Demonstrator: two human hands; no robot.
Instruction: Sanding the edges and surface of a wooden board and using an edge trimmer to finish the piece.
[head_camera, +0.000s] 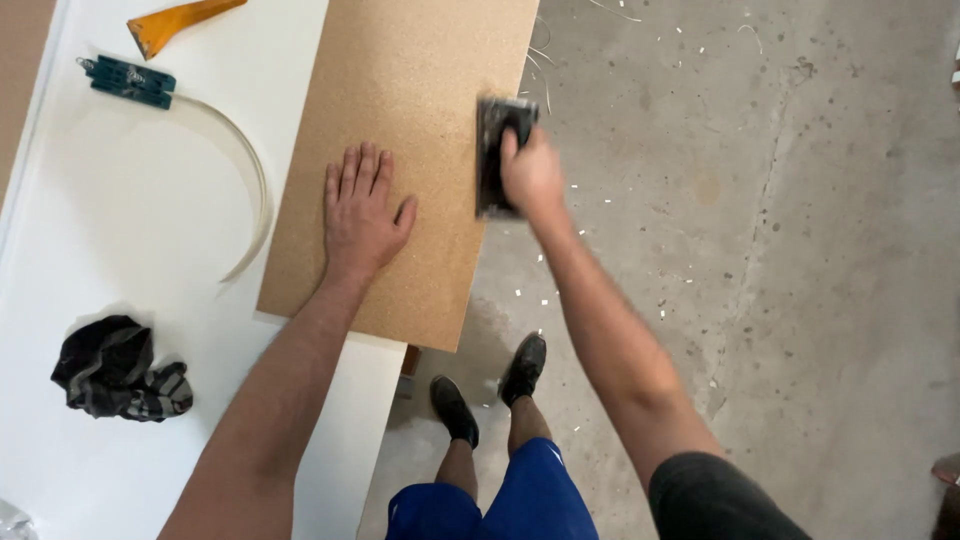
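Observation:
A brown chipboard panel (400, 90) lies on the white table (150, 260) and overhangs its right edge. My left hand (360, 212) rests flat on the panel, fingers spread, holding nothing. My right hand (532, 175) grips a dark sanding block (493, 150) pressed against the panel's right edge. The block is blurred from motion.
On the table lie a crumpled dark cloth (115, 370), a teal tool with a curved white strip (135, 82) and an orange tool (175, 20). Grey concrete floor (780, 250) with scattered chips is at right. My legs and dark shoes (490, 385) stand beside the table.

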